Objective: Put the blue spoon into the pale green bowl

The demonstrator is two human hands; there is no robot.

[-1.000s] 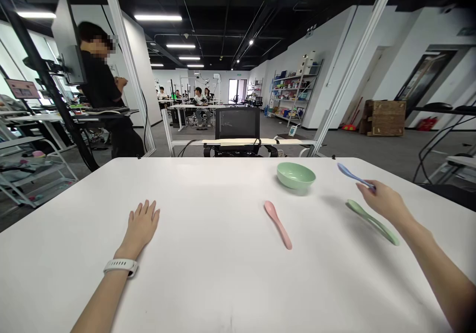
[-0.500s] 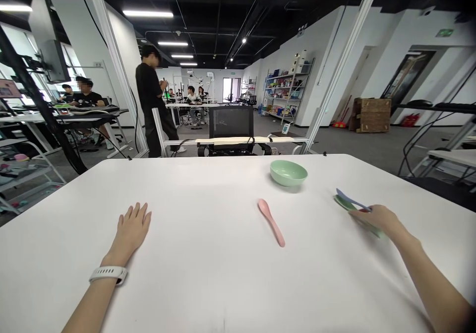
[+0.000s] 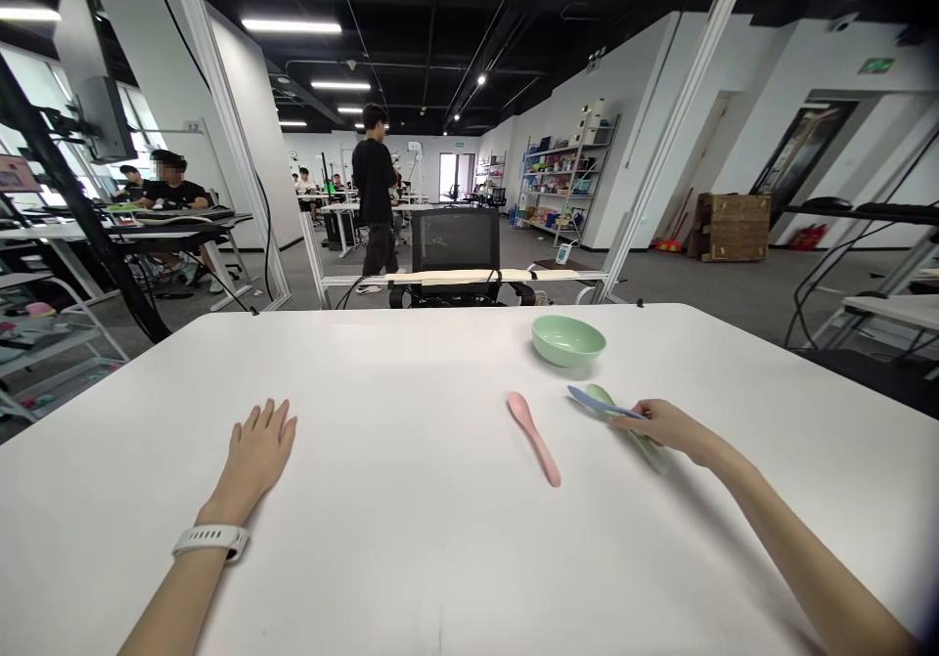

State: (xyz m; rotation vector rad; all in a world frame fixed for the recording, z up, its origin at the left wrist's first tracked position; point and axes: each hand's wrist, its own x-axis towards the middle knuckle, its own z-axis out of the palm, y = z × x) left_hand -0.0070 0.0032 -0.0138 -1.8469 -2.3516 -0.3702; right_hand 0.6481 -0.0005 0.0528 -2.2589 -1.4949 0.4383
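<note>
My right hand (image 3: pixel 664 426) is closed on two spoons held together, a blue spoon (image 3: pixel 591 403) and a green spoon (image 3: pixel 646 451), low over the white table (image 3: pixel 411 558). They point left toward a pink spoon (image 3: pixel 534 437) that lies flat near the table's middle. A pale green bowl (image 3: pixel 568 339) stands behind the spoons, toward the far edge. My left hand (image 3: pixel 256 451) lies flat and open on the table at the left, with a white watch (image 3: pixel 211 540) on its wrist.
A black chair (image 3: pixel 455 240) stands beyond the far edge of the table inside a white metal frame (image 3: pixel 227 128). A person in black (image 3: pixel 376 196) walks behind it. Other people sit at desks at the far left. Shelves line the right wall.
My right hand lowered the blue spoon onto the green one, took both, and carried them left toward the pink spoon. The person in black walked to the right. My left hand stayed put.
</note>
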